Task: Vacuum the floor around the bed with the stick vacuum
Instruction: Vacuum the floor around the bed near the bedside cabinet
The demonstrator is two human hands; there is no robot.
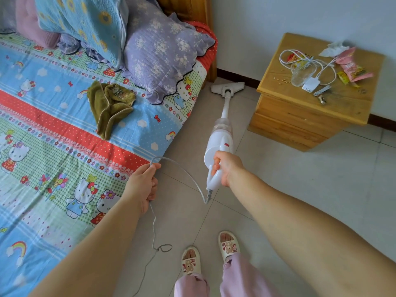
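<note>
A white stick vacuum (219, 140) stretches away from me over the pale tiled floor (278, 189). Its flat head (227, 86) lies at the wall, in the gap between the bed (64, 125) and a wooden nightstand (300, 116). My right hand (227, 170) grips the vacuum's handle. My left hand (143, 185) holds the grey power cord (184, 170) up beside the mattress edge. The cord arcs from that hand to the handle's base, and its other end drops to the floor in a loop near my feet.
The bed fills the left with a cartoon-print sheet, pillows (158, 58) and an olive cloth (109, 106). The nightstand top carries white cables, wrappers and small clutter. Slack cord (165, 248) lies on the tiles by my slippered feet (190, 261). Tiled floor extends to the right.
</note>
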